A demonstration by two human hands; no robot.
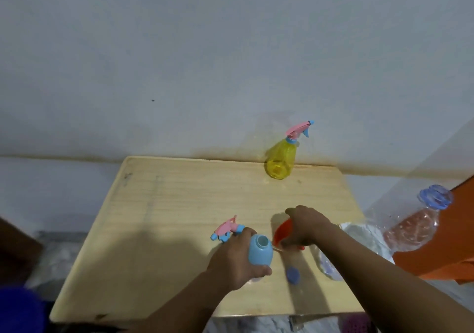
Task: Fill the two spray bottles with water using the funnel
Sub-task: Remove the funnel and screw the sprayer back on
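Observation:
My left hand (234, 260) grips a blue spray bottle (260, 250) that stands upright on the wooden table (179, 204) with its neck uncapped. Its pink and blue spray head (227, 228) lies on the table just behind that hand. My right hand (305, 226) holds an orange funnel (282, 232), tilted, right beside the blue bottle's mouth. A yellow spray bottle (280, 159) with its pink spray head on stands at the table's far edge.
A blue bottle cap (293, 274) lies on the table near the front. A large clear water bottle (415, 225) lies tilted at the table's right side, next to an orange object (441, 253). A pale wall rises behind the table.

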